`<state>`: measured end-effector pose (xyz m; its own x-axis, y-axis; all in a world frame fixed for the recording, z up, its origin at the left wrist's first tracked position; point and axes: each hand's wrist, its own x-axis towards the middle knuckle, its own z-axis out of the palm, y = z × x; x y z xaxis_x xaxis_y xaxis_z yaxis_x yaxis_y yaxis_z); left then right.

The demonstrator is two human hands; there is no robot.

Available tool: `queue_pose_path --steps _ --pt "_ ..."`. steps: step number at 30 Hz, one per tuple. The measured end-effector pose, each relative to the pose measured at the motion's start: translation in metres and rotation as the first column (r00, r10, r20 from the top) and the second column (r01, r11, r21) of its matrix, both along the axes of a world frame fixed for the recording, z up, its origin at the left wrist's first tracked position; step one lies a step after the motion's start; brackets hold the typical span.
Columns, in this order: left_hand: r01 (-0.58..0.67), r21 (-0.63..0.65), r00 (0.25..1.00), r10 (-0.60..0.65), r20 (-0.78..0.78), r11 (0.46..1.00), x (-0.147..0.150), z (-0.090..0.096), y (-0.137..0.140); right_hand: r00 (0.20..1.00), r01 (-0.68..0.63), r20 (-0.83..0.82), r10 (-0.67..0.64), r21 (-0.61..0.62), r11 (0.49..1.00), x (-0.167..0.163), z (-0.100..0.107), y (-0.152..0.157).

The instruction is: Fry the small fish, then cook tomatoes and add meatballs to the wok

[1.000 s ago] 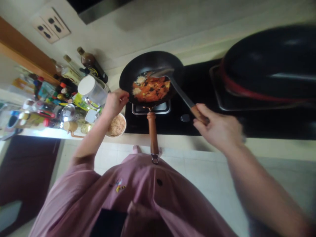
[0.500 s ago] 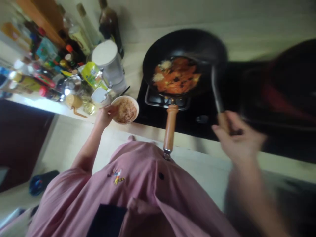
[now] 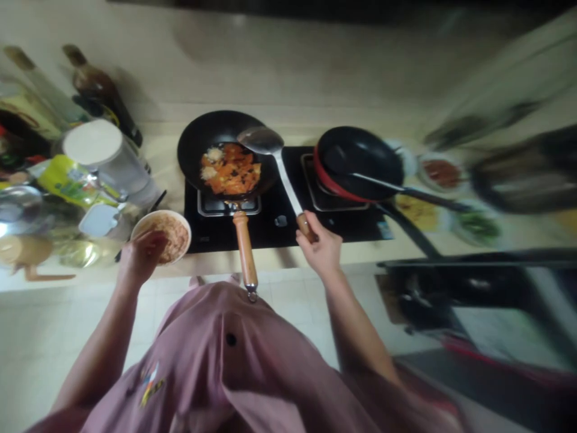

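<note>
My left hand (image 3: 143, 255) is closed on the left rim of a white bowl (image 3: 188, 242) of pale, crumbly food, fingers reaching over the edge. In my right hand (image 3: 321, 243) is the wooden handle of a metal ladle (image 3: 288, 183). Its shallow round head is over the right rim of a black wok (image 3: 192, 150); whether it touches is unclear. Orange-red pieces (image 3: 234, 171) with dark bits lie in the wok, with two pale clumps on their left side. The wok's wooden handle (image 3: 244, 249) points toward me, between my hands.
A red-sided black pan (image 3: 360, 156) with a dark-handled utensil across it sits on the right of the black stove (image 3: 288, 234). Plates of red food (image 3: 439, 173) and chopped greens (image 3: 478, 227) are farther right. Bottles, a white-lidded jug (image 3: 97, 144) and jars crowd the left counter.
The view has swung right, bringing the second pan and plates into sight. My right hand and the ladle are closer to the wok. The left hand's fingers reach further over the bowl.
</note>
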<state>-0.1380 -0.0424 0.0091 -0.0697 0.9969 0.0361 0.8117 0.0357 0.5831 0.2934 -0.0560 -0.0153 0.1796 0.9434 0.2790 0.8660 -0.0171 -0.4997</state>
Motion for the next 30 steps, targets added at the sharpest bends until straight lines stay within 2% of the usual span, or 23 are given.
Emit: queue_pose_path --steps 2,5,7,10,12,15,21,25,30 --pt "0.014 0.015 1.0 -0.014 0.0 1.0 -0.006 -0.002 0.001 0.997 0.073 -0.02 -0.073 0.026 0.997 0.013 0.007 0.0" --pt "0.033 -0.008 0.999 -0.033 0.027 0.999 -0.016 -0.003 0.004 0.964 0.264 0.044 -0.264 0.001 0.965 0.043 0.023 0.005" --pt "0.037 -0.038 0.998 -0.035 0.044 0.999 -0.021 -0.004 0.005 0.902 0.417 0.158 -0.401 -0.088 0.905 0.065 0.033 0.015" --pt "0.021 -0.067 0.999 -0.018 0.046 0.998 -0.023 -0.008 0.006 0.794 0.596 0.304 -0.526 -0.224 0.771 0.091 0.038 0.038" --pt "0.012 -0.08 1.0 -0.01 0.022 0.997 -0.022 -0.009 0.005 0.762 0.643 0.334 -0.555 -0.284 0.712 0.102 0.034 0.055" --pt "0.022 -0.075 1.0 -0.022 0.003 0.997 -0.017 -0.007 0.004 0.739 0.672 0.335 -0.584 -0.322 0.666 0.114 0.019 0.078" --pt "0.01 -0.018 1.0 -0.01 0.006 1.0 -0.006 0.007 -0.003 0.751 0.66 0.213 -0.625 -0.255 0.707 0.133 -0.002 0.106" --pt "-0.022 -0.015 1.0 0.022 -0.01 1.0 0.003 0.007 -0.01 0.733 0.678 0.174 -0.657 -0.264 0.686 0.137 -0.003 0.114" --pt "-0.063 -0.005 0.997 0.064 0.034 0.998 0.01 0.008 -0.015 0.743 0.666 0.182 -0.644 -0.292 0.686 0.135 -0.005 0.119"
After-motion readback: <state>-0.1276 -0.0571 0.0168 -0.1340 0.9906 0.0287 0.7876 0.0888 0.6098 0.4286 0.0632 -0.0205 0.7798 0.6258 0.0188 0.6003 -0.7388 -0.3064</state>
